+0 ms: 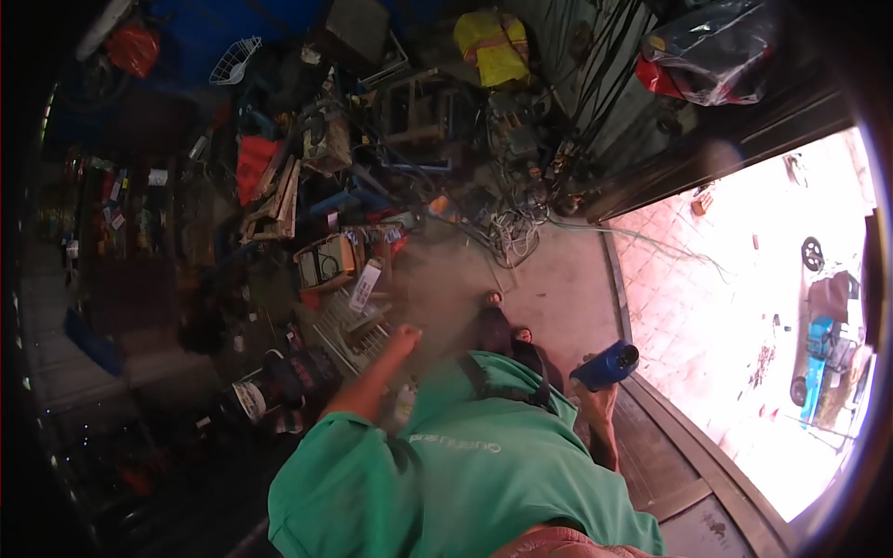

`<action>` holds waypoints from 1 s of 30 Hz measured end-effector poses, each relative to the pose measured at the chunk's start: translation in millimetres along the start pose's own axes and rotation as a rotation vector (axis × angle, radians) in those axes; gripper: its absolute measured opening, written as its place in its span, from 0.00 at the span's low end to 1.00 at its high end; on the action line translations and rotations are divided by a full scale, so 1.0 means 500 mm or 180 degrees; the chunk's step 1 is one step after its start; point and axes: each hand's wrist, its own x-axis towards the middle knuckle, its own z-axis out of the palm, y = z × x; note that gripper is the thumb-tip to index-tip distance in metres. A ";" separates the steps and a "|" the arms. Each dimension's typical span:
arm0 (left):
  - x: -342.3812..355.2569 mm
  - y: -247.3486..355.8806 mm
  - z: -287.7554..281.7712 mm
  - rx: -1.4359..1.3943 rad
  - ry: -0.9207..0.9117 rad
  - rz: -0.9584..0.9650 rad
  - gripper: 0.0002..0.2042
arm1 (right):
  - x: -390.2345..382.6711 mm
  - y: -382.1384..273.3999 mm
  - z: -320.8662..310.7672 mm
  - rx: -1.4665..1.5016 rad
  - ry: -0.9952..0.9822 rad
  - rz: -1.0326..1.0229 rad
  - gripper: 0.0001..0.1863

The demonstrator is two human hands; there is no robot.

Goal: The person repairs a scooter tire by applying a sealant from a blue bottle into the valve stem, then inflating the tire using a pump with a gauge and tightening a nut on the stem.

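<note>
My right hand [600,406] is wrapped round a blue cylindrical thing with a dark round end [606,366]; its exact kind does not show. It is held out at my right side, near the doorway. On the other side, my left hand [404,340] hangs in front of my body with its fingers curled in, and nothing shows in it. A slatted light-coloured rack [352,339] lies just beyond that hand. Farther off, a white oblong packet [365,285] leans by an open box [326,263].
Tangled cables [518,231] lie on the floor ahead. Wooden frames [279,200], a red sheet [255,167] and a yellow bag [493,46] crowd the far side. A metal door sill [615,279] borders the bright paved ground at right, where a blue wheeled machine [819,358] stands.
</note>
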 end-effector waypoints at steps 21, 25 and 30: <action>-0.083 0.537 0.515 0.0614 -0.0866 -0.0358 0.11 | 0.148 -0.125 -0.617 0.0608 0.0691 -0.0340 0.31; -0.063 0.638 0.646 0.0974 -0.1184 -0.0034 0.13 | 0.237 -0.148 -0.799 0.0274 0.1024 -0.0976 0.29; -0.058 0.835 0.860 0.1145 -0.1388 0.0024 0.13 | 0.289 -0.167 -0.984 0.0540 0.1664 -0.1221 0.28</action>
